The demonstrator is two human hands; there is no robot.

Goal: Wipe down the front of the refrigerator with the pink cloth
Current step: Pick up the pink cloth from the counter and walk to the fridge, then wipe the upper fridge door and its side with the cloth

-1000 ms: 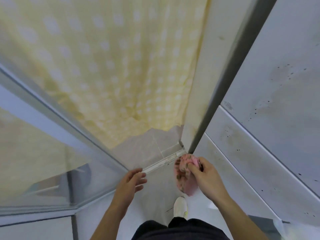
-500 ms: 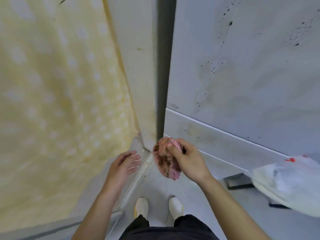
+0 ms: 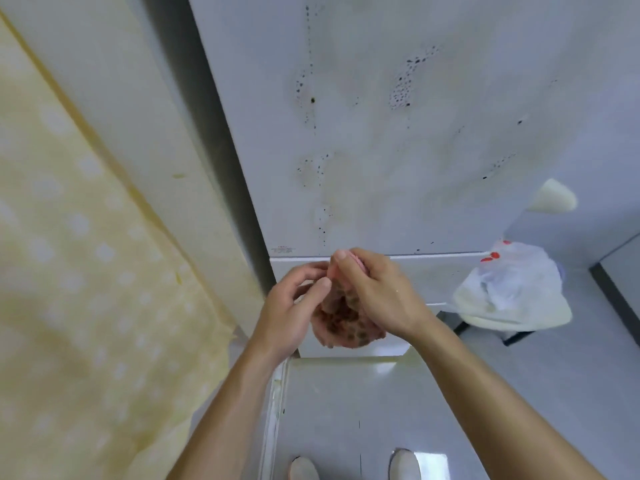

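Nothing legible here
A small red-printed label (image 3: pixel 283 250) sits low on the refrigerator door (image 3: pixel 381 133), far too blurred to read.

Both hands meet in front of the refrigerator (image 3: pixel 381 150), near the seam below its upper door. The right hand (image 3: pixel 374 292) grips the bunched pink cloth (image 3: pixel 346 323), and the left hand (image 3: pixel 294 306) touches it with the fingertips. Dark spots cover the door. A white plastic bag (image 3: pixel 512 292) lies on the floor at the refrigerator's right corner.
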